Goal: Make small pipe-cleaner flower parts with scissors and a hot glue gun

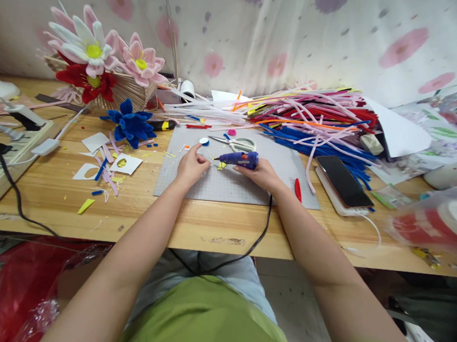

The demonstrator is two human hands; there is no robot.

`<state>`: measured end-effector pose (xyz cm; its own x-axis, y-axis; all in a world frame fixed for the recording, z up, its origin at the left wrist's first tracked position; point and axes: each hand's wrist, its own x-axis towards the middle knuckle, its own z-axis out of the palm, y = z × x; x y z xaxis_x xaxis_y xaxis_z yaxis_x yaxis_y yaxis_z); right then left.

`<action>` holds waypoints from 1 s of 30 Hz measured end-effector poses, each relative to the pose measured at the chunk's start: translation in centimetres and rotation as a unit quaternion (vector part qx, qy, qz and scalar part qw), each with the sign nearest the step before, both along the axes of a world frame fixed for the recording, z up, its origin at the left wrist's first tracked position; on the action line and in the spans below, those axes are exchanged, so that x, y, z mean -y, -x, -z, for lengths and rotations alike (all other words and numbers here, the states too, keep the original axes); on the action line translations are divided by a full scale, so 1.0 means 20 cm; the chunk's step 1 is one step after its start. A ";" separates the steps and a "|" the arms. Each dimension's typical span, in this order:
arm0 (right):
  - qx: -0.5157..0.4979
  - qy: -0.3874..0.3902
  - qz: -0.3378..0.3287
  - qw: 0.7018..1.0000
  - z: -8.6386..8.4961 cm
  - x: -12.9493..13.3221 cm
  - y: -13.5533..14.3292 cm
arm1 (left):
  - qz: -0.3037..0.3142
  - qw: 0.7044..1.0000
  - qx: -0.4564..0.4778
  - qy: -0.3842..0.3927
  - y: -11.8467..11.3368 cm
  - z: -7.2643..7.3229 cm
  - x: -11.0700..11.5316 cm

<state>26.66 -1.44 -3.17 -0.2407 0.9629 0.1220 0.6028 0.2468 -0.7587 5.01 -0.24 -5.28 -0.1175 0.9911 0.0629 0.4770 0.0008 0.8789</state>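
Observation:
My right hand point(260, 174) is wrapped round a dark blue glue gun point(237, 159), whose tip points left over the grey cutting mat point(227, 186). A black cord hangs from it. My left hand point(191, 166) is at the mat's left side, fingers closed near a small white disc point(203, 140) with blue beneath it; whether the fingertips hold the disc is too small to tell. Yellow scraps point(221, 165) lie under the glue gun's tip. Scissors with pale handles point(240, 144) rest behind it.
Pipe cleaners point(315, 120) are heaped at the back. Fuzzy flowers point(93, 52) and a blue flower point(128, 123) stand left, near paper scraps point(126, 163) and a power strip point(11, 159). A phone point(344, 181), a red piece point(298, 189) and a bagged cup point(438, 219) are right.

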 end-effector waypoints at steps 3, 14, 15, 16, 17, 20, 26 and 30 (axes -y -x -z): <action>-0.003 0.003 0.006 1.000 -0.01 0.00 -0.01 | -0.001 1.000 0.008 0.003 0.00 0.00 0.00; -0.106 -0.015 0.218 0.970 -0.06 -0.06 -0.26 | -0.010 1.000 0.024 0.003 -0.01 0.00 0.00; -0.094 -0.023 0.241 0.966 -0.04 -0.08 -0.29 | -0.014 1.000 0.025 -0.004 -0.01 0.00 0.00; -0.074 -0.029 0.257 0.963 -0.02 -0.10 -0.32 | -0.021 0.999 0.029 -0.016 -0.01 -0.01 0.01; -0.047 -0.034 0.264 0.963 0.01 -0.12 -0.34 | -0.031 0.998 0.035 -0.034 0.00 -0.02 0.01; 0.022 -0.035 0.272 0.961 0.07 -0.17 -0.37 | -0.082 0.990 0.060 -0.098 0.01 -0.04 0.00; 0.085 -0.018 0.271 0.959 0.05 -0.17 -0.38 | -0.136 0.975 0.090 -0.150 0.05 -0.06 -0.01; 0.191 -0.019 0.183 0.964 -0.02 -0.12 -0.46 | -0.127 0.969 0.114 -0.180 0.04 -0.04 -0.02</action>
<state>35.94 1.02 -2.73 0.0794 0.9886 0.1283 0.8889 -0.0120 -0.4579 4.15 0.17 -4.47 -0.4069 0.8466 0.3431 0.2951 -0.2336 0.9265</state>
